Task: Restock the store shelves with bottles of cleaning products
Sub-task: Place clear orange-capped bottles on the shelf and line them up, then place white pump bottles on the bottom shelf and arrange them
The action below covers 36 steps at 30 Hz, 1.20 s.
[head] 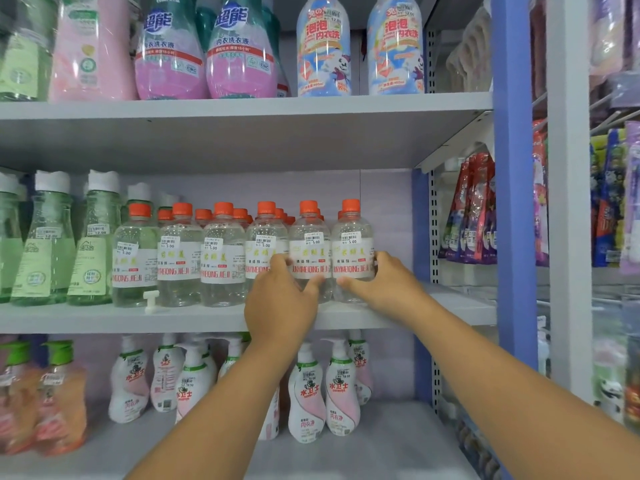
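Grey metal shelf [194, 318] runs under both hands, with a blue upright post [512, 202] off beyond the right hand. Along the shelf to the left of the left hand stands a row of clear plastic bottles with orange caps [221, 258]. Left hand [282, 299] wraps partly curled around one clear orange-capped bottle [309, 251], fingers on one side and thumb on the other. Right hand [381, 280] cups the end orange-capped bottle [352, 251] just beside it, fingers round its right side.
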Tool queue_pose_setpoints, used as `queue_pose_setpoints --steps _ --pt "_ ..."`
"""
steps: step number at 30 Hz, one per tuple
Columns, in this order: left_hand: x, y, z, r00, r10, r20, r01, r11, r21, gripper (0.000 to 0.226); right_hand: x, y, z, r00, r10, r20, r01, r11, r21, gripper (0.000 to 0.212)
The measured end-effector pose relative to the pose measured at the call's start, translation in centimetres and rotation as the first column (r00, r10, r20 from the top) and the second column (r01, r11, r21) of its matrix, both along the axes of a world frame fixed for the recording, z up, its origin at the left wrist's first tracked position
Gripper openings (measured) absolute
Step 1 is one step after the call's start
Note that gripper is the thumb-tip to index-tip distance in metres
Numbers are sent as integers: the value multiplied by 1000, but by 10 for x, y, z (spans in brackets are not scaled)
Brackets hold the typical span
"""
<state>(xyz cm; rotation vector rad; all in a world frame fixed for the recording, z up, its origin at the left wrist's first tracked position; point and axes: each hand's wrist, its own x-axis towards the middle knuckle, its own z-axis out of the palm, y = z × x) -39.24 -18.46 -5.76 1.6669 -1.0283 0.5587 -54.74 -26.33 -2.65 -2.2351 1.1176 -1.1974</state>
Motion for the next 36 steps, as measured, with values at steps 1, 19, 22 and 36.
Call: queue_pose_setpoints --steps 1,19,22,36 --pt "0 0 -1 1000 -3 -3 3 1000 2 50 -2 1 -1 1000 18 2 -18 1000 6 66" --pt "-30 42 -169 971 -122 204 120 993 22 59 -28 23 -192 997 79 22 -51 809 -586 66" --pt "-11 36 -202 973 -218 -71 224 969 101 58 -16 0 -239 986 144 79 -114 947 -300 58" --pt "79 -84 -240 690 -473 -548 602 795 71 44 74 -78 -266 947 47 317 -167 917 363 33"
